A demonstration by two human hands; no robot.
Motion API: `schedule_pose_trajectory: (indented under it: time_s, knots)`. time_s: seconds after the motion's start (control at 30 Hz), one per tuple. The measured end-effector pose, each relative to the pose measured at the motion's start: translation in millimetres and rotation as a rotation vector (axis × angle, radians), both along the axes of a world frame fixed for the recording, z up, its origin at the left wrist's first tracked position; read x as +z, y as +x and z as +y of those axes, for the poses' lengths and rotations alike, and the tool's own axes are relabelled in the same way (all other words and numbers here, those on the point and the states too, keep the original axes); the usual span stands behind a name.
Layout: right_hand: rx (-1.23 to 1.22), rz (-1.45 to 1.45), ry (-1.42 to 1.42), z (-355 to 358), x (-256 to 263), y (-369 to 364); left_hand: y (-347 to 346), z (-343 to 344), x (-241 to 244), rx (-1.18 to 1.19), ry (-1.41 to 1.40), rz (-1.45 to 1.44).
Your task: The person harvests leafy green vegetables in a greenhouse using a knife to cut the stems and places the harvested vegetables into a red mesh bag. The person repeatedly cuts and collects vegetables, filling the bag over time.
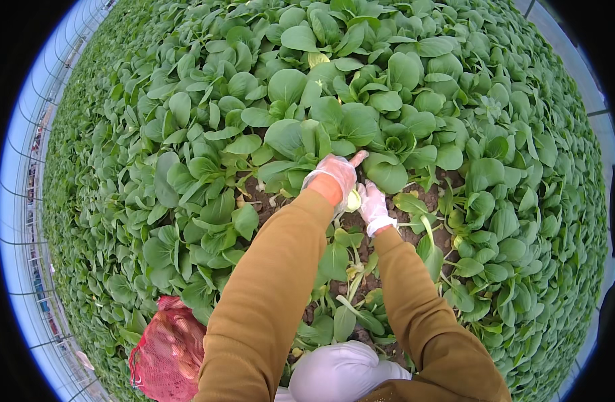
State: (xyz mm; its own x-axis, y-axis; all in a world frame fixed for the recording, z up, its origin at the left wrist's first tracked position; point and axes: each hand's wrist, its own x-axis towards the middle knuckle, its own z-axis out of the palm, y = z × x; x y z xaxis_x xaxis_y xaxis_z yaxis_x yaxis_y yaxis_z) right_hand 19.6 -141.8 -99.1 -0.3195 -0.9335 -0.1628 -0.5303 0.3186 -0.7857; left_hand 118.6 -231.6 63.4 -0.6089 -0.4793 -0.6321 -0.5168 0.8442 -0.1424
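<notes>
My left hand (337, 176), in a thin clear plastic glove, curls around a bok choy in the middle of the bed. Its pale green base (353, 200) sticks out under my palm, and the rest of that plant is hidden by the hand. One finger points out to the right toward a bok choy with broad leaves (388, 173). My right hand (374, 205), in a whitish glove, is low over the soil just right of the pale base. Its fingertips reach under the leaves, so what they touch is hidden. Another leafy bok choy (295, 143) stands just beyond my left hand.
Dense bok choy (197, 120) surrounds me on all sides. Loose leaves and stalks (357, 276) lie on brown soil (443, 238) between and beside my arms. A red mesh bag (169, 354) with contents sits at lower left, near my knee (332, 372). Greenhouse film walls (23, 166) curve along the sides.
</notes>
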Motion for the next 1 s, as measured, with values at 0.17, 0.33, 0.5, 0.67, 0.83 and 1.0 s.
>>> schedule_pose_trajectory:
  time_s: [0.17,0.33,0.5,0.67,0.83,1.0]
  knots:
    - [-0.081,-0.215,-0.037,-18,-83,-22,26,-45,-59,0.176,-0.279,0.152]
    - [-0.197,-0.945,0.484,-41,-13,47,124,-28,-78,0.371,-0.271,0.129]
    - [0.229,-0.369,-0.391,-68,-58,18,85,-30,-73,0.409,-0.247,0.299]
    - [0.038,0.009,0.361,-52,-77,5,81,-12,-73,0.640,-0.077,0.446]
    - [-0.051,-0.968,0.112,26,52,18,148,84,-35,0.585,-0.104,0.730]
    - [0.115,-1.353,-0.286,69,148,-5,133,175,43,1.113,0.958,1.279]
